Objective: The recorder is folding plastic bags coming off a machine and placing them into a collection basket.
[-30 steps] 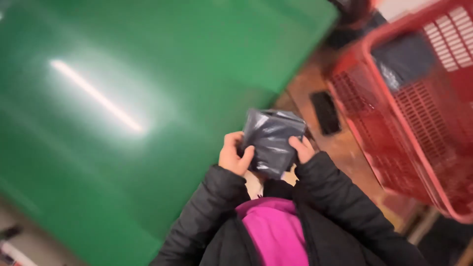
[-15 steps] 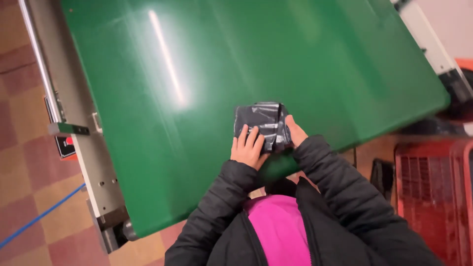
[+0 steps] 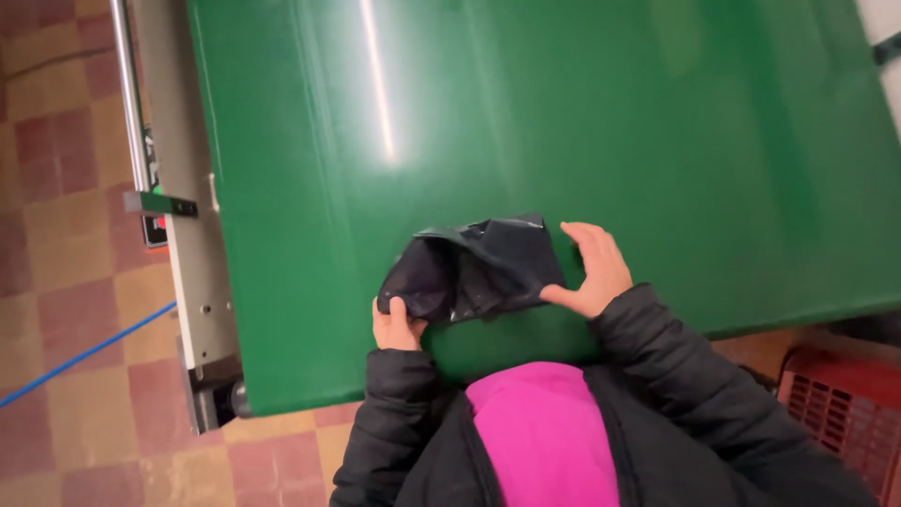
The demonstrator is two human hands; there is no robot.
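A dark grey plastic mailer bag (image 3: 474,268) lies crumpled on the near edge of a glossy green conveyor belt (image 3: 526,113). My left hand (image 3: 396,329) pinches the bag's lower left corner, thumb on top. My right hand (image 3: 593,270) rests at the bag's right side, its thumb pressed on the bag's edge and its fingers spread on the belt. Both sleeves are black and puffy, with a magenta garment (image 3: 544,437) showing between them.
The belt's grey metal side frame (image 3: 192,272) runs down the left, with a roller end at the near corner. Checkered red and tan floor tiles (image 3: 66,235) carry a blue line. A red plastic crate (image 3: 835,394) stands at the lower right.
The bag came from the air beside the red crate down onto the belt. The view swung left, leaving the crate at the frame's corner. My hands shifted to the bag's two sides.
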